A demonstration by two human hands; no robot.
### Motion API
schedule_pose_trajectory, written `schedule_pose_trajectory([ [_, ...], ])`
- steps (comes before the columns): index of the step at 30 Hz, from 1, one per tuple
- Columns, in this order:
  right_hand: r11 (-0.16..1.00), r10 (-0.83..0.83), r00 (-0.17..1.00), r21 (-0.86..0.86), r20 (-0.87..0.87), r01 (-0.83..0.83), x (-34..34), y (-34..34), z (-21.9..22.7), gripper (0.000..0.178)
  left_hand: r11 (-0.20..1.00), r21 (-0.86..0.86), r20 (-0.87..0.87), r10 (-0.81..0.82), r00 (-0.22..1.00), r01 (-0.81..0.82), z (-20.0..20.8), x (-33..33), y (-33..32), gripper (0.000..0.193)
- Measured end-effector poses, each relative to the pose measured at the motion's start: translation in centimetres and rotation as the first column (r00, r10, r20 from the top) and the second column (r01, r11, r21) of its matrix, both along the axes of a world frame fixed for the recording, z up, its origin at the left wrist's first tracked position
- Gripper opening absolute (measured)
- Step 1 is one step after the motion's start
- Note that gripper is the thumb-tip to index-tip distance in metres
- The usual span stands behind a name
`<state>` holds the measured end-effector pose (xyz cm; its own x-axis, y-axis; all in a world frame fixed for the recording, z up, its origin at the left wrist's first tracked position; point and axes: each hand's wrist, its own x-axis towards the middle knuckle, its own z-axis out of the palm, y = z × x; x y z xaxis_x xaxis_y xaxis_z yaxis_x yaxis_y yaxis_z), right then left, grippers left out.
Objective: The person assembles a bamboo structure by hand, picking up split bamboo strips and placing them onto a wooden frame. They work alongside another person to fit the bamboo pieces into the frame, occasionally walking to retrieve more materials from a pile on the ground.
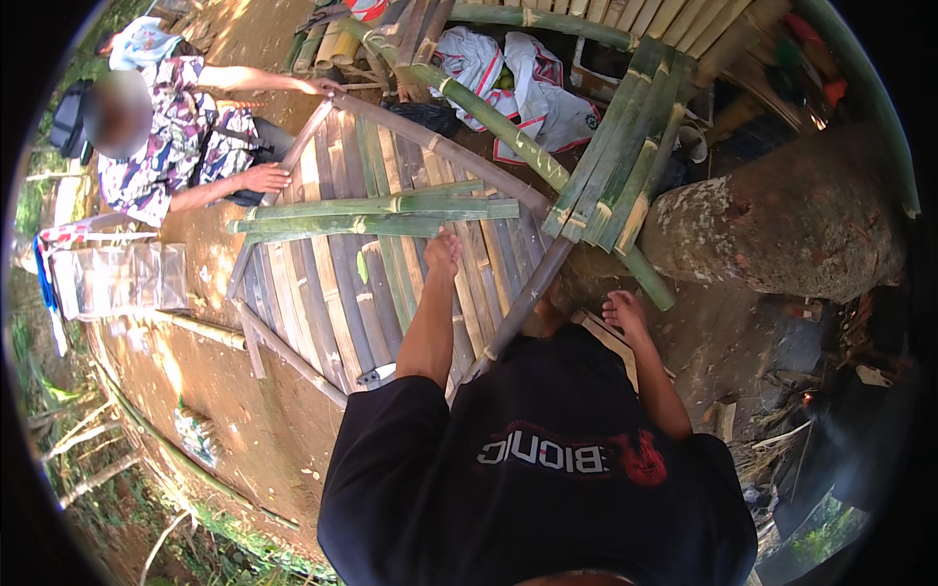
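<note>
A bamboo-slat platform (327, 283) with a frame of poles stands in front of me. Across its slats lie several split green bamboo strips (362, 217). My left hand (445, 252) is closed at the near edge of these strips, fingers curled against the lowest one near its right end. Off the platform's right corner, my right hand (623, 313) is raised with loosely bent fingers apart, and I see nothing in it. Beyond it, more green bamboo strips (620, 146) rest side by side over a green bamboo pole (498, 122). A small dark and pale object (376, 375) lies beside my left arm.
At the left, another person (176, 146) has both hands on the platform's far-left frame. A thick log (772, 215) lies at the right. White sacks (513, 83) sit behind the green pole. A clear plastic box (119, 280) stands on the dirt ground at the left.
</note>
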<state>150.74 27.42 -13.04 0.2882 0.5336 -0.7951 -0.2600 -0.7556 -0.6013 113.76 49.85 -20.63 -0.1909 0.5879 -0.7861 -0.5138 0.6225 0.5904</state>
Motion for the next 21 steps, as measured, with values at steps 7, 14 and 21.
schedule_pose_trajectory([
  [7, 0.94, 0.311, 0.95, 0.163, -0.036, -0.301, -6.8, 8.1, 3.2, 0.022, 0.977, 0.182, 0.033, -0.115, 0.993, 0.108, 4.4, -2.2, -9.9, 0.021],
  [14, 0.454, 0.815, 0.54, 0.351, 0.207, -0.819, -18.7, 13.0, 0.8, 0.041, 0.928, 0.152, 0.146, -0.362, 0.921, 0.341, 9.5, 1.5, -20.7, 0.028],
  [21, 0.315, 0.868, 0.314, 0.061, 0.385, -0.947, -24.2, 9.7, 5.9, 0.068, 0.8, 0.21, 0.056, -0.584, 0.809, 0.563, 10.6, 0.5, -24.1, 0.029],
])
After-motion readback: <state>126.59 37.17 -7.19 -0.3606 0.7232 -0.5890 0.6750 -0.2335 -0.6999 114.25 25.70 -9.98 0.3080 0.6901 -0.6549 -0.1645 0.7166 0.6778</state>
